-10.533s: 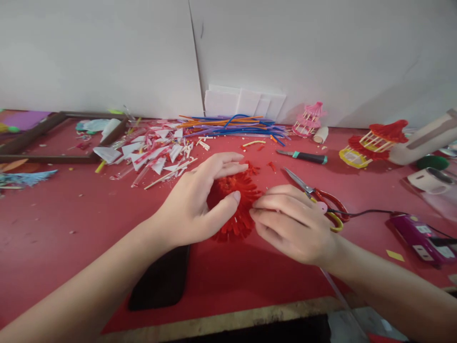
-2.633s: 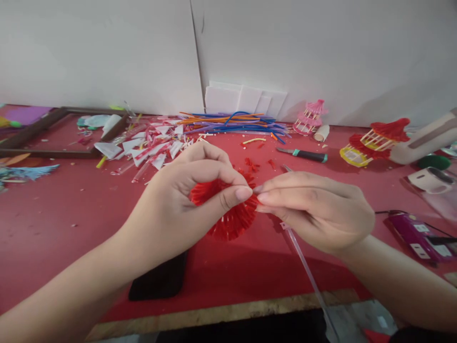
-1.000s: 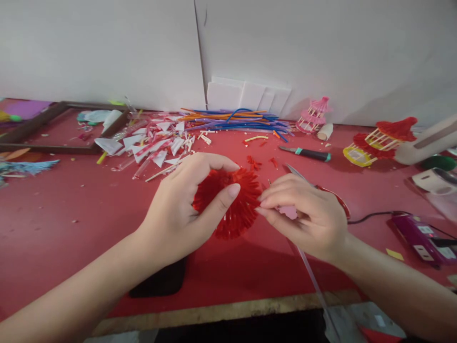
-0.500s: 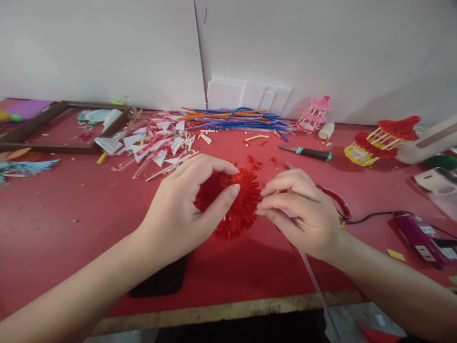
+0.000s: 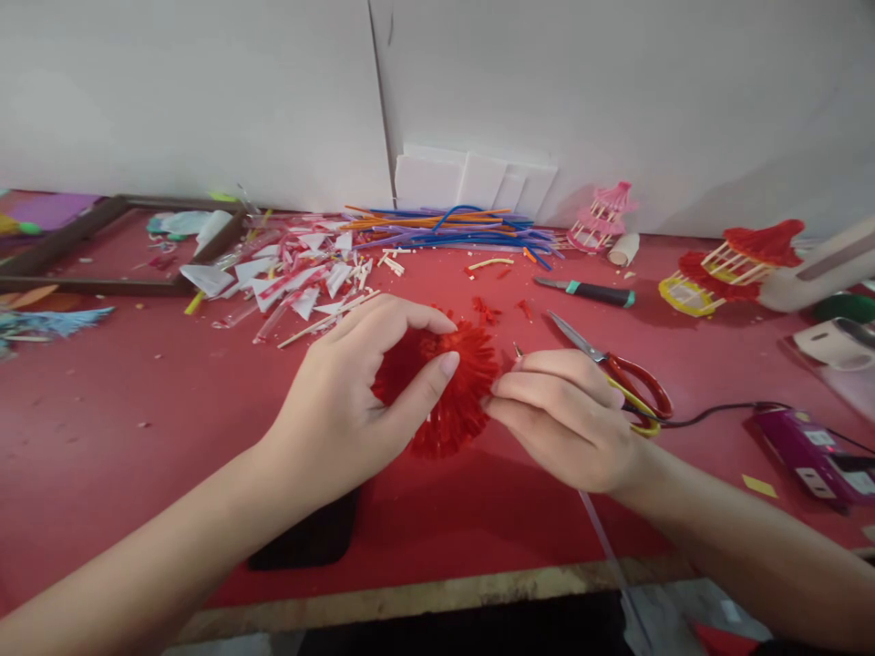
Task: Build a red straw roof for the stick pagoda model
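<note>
A round red fringed piece (image 5: 465, 392), its short strips fanning outward, sits at the middle of the work surface. My left hand (image 5: 365, 383) curves over its left side, thumb and forefinger gripping it near the top. At the right edge of the fringe, my right hand (image 5: 567, 410) has its fingers pinched together, fingertips touching the strips. A small metal tip (image 5: 518, 351) pokes out just above those fingers; I cannot make out what it belongs to. Scissors (image 5: 581, 337) with red and yellow handles lie just beyond my right hand.
Behind are pipe cleaners (image 5: 451, 228), paper scraps (image 5: 273, 282) and a green-and-black cutter (image 5: 594, 292). Pink (image 5: 602, 217) and red-yellow (image 5: 735, 264) tiered models stand right, near a purple power strip (image 5: 813, 456). A dark flat object (image 5: 307, 538) lies by the front edge.
My right hand has dropped slightly and its fingers have closed up, uncovering the scissors and the small metal tip. My left hand and the red piece have hardly moved.
</note>
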`<state>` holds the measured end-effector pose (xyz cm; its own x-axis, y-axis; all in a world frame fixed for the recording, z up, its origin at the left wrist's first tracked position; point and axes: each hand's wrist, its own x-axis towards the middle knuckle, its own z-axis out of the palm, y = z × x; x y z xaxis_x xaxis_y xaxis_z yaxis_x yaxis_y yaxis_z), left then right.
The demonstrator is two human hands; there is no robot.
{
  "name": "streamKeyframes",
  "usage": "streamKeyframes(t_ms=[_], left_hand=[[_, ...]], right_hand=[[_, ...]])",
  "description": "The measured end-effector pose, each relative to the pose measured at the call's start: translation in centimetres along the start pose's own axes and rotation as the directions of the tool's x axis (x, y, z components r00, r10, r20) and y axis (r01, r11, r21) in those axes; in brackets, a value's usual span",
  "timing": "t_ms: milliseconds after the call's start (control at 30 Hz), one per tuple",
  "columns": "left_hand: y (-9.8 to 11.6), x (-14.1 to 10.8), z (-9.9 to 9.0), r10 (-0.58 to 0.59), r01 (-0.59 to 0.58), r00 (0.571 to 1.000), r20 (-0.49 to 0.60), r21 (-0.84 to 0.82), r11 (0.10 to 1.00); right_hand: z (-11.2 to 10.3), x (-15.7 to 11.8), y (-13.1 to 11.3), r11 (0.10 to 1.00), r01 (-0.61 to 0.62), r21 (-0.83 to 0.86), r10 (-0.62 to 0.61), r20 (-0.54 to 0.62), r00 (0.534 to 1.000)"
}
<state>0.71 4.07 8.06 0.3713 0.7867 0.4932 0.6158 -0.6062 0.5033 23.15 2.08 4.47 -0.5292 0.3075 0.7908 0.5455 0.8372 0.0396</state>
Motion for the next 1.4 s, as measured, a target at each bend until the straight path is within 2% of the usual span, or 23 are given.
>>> streamKeyframes(t_ms=[100,267,467,567,700,1033,1200,1400], left_hand=[[0.1,-0.2,0.0,-0.011,0.011,1.0,0.0,0.031,0.999],[0.2,-0.4,0.1,-0.034,0.031,0.999,0.041,0.081,0.996],[0.3,-0.3,0.2,-0.085,0.083,0.995,0.06,0.045,0.996],[0.4,-0.3,0.3,-0.091,0.091,0.993,0.076,0.012,0.996],[0.5,-0.4,0.3,-0.097,0.096,0.993,0.071,0.013,0.995],[1.1,-0.2,0.6,-0.062,0.059,0.997,0.055,0.053,0.997],[1.3,-0.1,0.4,-0.089,0.089,0.993,0.08,0.012,0.996],[0.8,0.3,-0.1,-0.115,0.118,0.985,0.129,-0.02,0.993]], right_hand=[[0.1,0.0,0.0,0.999,0.035,-0.028,-0.034,0.02,0.999],[0.0,-0.1,0.3,1.0,-0.018,0.008,0.017,0.045,0.999],[0.0,0.0,0.6,0.999,-0.01,0.05,0.01,0.006,1.0],[-0.1,0.2,0.6,0.999,0.004,0.042,-0.005,0.032,0.999],[-0.1,0.2,0.6,0.999,0.022,0.026,-0.024,0.056,0.998],[0.7,-0.2,0.5,0.997,0.055,-0.057,-0.055,0.008,0.998],[0.3,-0.3,0.9,1.0,0.016,-0.021,-0.016,0.01,1.0],[0.1,-0.4,0.8,0.992,-0.041,0.122,0.038,0.028,0.999]])
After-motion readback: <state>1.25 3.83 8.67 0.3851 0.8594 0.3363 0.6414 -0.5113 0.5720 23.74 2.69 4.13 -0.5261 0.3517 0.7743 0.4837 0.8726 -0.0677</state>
